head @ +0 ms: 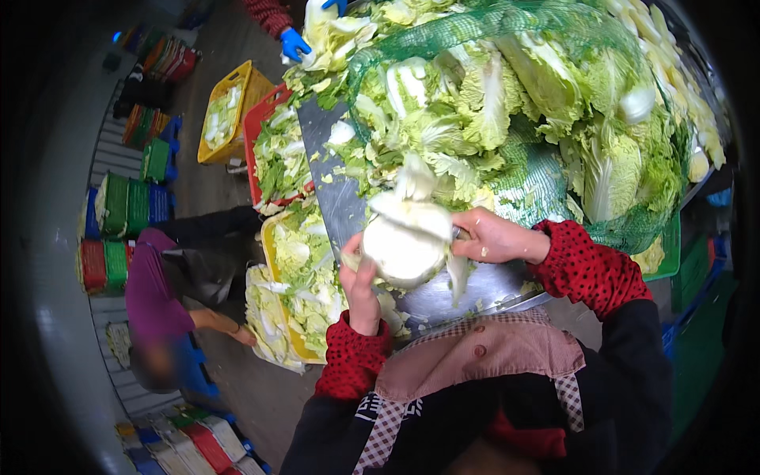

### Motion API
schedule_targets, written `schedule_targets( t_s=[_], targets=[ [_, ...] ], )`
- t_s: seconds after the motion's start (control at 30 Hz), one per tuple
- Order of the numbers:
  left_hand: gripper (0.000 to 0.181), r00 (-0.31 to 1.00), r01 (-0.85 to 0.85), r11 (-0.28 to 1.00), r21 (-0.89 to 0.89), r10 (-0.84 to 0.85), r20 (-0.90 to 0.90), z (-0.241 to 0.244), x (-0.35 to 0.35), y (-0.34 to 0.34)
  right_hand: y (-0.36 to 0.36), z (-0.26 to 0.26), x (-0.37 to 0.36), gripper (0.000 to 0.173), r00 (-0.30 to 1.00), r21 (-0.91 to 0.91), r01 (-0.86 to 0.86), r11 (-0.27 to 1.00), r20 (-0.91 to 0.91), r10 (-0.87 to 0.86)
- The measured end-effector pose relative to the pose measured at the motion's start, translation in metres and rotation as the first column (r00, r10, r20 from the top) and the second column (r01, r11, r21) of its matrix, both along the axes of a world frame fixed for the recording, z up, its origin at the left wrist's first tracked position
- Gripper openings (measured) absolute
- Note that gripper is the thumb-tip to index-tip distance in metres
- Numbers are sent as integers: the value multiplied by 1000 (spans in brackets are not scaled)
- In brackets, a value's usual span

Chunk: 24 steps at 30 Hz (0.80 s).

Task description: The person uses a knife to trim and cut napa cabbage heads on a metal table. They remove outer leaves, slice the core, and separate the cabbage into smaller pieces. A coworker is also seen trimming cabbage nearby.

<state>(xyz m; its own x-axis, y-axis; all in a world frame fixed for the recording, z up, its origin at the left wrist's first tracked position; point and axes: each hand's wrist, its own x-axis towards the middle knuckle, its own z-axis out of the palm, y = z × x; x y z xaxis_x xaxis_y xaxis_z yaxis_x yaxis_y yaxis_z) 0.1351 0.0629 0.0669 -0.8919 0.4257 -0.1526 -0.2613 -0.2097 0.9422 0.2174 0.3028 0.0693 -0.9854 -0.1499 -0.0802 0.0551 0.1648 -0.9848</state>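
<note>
Over the near edge of the metal table (436,306), my left hand (359,285) holds a napa cabbage (409,255) by its left side. Its pale, round base faces up at me. A loose white outer leaf (409,215) lies across its upper side, and another leaf piece (457,279) hangs at its right. My right hand (490,236) is closed at the cabbage's right side on what looks like a knife (457,232); only a small metal part shows between fingers and cabbage. Green mesh netting (528,172) lies just beyond, with several cabbages (611,172) inside it.
Leaf scraps fill a yellow crate (274,249) and a red crate (252,148) along the table's left side. A blue-gloved hand (294,44) of another person touches a cabbage at the far end. Someone in purple (157,285) reaches towards the yellow crate. Another yellow crate (205,151) stands beyond.
</note>
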Motion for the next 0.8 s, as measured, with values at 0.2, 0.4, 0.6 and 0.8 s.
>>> schedule_targets(
  t_s=[0.2,0.4,0.6,0.8],
  targets=[
    [57,994,-107,970,-220,110,-1,23,10,0,-16,-14,-22,41,973,-140,91,986,222,-58],
    [70,994,-80,989,-126,89,66,22,23,-12,-39,-9,-20,42,909,206,393,896,-234,-345],
    [72,992,-123,986,-109,124,1,7,45,-5,-77,-5,-2,40,828,179,535,826,-308,-469],
    [69,991,-100,985,-143,87,-99,-8,48,-10,-72,-18,3,29,821,64,540,839,-259,-509]
  ],
)
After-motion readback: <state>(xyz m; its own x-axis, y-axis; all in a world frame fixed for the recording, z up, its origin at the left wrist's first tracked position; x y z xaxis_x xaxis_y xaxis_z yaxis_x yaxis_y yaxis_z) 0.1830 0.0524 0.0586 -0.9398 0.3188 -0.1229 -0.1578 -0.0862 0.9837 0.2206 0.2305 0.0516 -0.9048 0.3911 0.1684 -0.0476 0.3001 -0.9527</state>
